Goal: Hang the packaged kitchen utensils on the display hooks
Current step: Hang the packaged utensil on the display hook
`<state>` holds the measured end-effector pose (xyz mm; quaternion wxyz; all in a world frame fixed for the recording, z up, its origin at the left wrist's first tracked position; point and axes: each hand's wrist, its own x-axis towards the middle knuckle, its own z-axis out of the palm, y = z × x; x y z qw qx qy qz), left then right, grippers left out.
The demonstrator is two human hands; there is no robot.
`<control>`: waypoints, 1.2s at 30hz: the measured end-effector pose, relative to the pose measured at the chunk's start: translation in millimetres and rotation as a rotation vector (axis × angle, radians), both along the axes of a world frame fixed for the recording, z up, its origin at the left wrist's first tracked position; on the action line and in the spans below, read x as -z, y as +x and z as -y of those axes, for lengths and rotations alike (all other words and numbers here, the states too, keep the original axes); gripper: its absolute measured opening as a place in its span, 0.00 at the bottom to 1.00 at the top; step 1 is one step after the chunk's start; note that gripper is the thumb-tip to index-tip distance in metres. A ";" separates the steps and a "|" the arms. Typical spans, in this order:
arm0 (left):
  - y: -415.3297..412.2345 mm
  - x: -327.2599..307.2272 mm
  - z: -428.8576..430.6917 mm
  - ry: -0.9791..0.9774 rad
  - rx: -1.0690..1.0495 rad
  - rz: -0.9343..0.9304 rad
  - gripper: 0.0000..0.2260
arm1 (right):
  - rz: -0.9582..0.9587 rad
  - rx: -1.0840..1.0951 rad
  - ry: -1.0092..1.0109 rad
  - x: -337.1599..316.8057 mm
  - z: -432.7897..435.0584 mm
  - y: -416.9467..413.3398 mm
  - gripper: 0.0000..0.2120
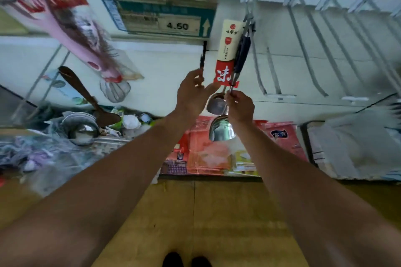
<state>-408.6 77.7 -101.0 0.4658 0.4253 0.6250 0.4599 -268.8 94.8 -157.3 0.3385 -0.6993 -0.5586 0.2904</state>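
A packaged steel ladle (225, 54) with a cream and red card label and a dark handle hangs from a metal display hook (249, 4) on the white wall. Its bowl (216, 104) shows between my hands, and a second steel bowl (221, 129) hangs just below. My right hand (239, 106) pinches the lower end of the handle. My left hand (193, 95) is raised beside the red label, its fingers curled on a thin dark strip (203, 58) that runs down from the wall.
Several bare hooks (308, 50) stick out to the right. A price tag reading 4.50 (165, 17) hangs above. Pink packaged utensils (71, 28), a whisk (115, 91) and a wooden spatula (86, 95) hang on the left. Steel bowls (80, 128) and red packets (208, 151) lie on the shelf below.
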 end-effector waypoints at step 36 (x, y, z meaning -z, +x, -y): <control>-522.5 31.7 676.4 -0.420 -0.974 -0.694 0.36 | 0.387 -1.575 0.430 -8.1 512.3 -597.2 0.31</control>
